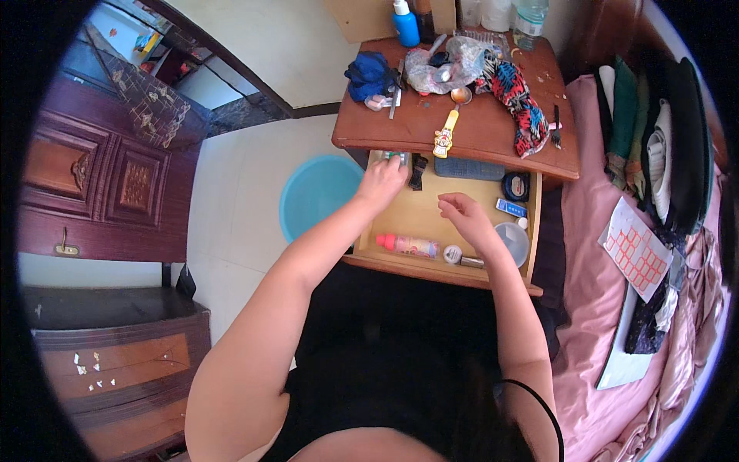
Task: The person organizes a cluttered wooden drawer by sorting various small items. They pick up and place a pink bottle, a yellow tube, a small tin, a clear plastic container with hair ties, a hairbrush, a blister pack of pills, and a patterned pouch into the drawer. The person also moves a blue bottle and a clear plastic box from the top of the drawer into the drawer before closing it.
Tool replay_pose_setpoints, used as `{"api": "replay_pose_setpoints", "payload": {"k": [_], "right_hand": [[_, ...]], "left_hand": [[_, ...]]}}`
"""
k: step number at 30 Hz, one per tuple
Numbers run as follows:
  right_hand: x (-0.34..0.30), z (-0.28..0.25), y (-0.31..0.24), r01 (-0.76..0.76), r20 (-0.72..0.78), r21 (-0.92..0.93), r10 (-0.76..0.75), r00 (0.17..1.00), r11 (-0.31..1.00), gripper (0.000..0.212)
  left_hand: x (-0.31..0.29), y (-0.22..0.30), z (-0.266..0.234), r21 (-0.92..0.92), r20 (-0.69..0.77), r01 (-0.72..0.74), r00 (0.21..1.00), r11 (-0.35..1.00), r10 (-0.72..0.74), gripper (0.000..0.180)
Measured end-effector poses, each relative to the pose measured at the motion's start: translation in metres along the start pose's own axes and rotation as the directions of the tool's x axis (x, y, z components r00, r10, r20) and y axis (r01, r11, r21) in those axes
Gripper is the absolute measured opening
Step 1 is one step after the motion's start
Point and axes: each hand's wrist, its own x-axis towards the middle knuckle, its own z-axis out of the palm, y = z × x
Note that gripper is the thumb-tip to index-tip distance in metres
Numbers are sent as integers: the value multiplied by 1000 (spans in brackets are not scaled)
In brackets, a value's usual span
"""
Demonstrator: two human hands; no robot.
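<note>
"Pale floor tiles [231, 196] are running beside a reddish wooden cabinet [400, 135], and a pink-covered bed [585, 208] is lying to its right; a light-blue basin [312, 192] is standing on the floor at the left; from my remote seat I'm looking down into the cabinet's pulled-out drawer [431, 272]."

"What is it holding?"

"Along the front I'm seeing a pink-capped bottle [412, 246], a round jar [453, 254] and a silvery tube [472, 262]; a translucent bowl [514, 245] is sitting at the right, near a small blue box [511, 208] and a round dark tin [516, 186]; a blue-grey case [469, 168] is lying at the back."

"And the hands?"

"The left hand [382, 181] is touching a small green-and-white item [396, 156] in the back left corner; I can't tell whether it's gripping; the right hand [466, 218] is hovering mid-drawer, fingers loosely curled around nothing."
</note>
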Motion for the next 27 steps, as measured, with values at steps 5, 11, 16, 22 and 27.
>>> {"api": "replay_pose_setpoints", "payload": {"k": [5, 11, 16, 22, 27], "right_hand": [[-2, -2, -7, -33, 54, -24, 34, 998, 999, 37], [-6, -7, -7, -5, -31, -12, 4, 999, 1000, 33], [-5, 1, -11, -30, 39, -17, 31, 999, 999, 35], [-4, -4, -9, -27, 32, -2, 27, 999, 1000, 36], [-5, -4, -14, -41, 22, 42, 40, 999, 998, 35]], "left_hand": [[-8, -10, 9, 12, -177, -57, 983, 998, 58, 3], [32, -14, -67, -551, -454, 117, 789, 826, -414, 7], [73, -60, -44, -533, -295, 397, 740, 747, -605, 31], [72, -57, -32, -409, -429, 376, 725, 832, -539, 26], [62, -57, -34, -392, -416, 377, 741, 839, -527, 28]]}}
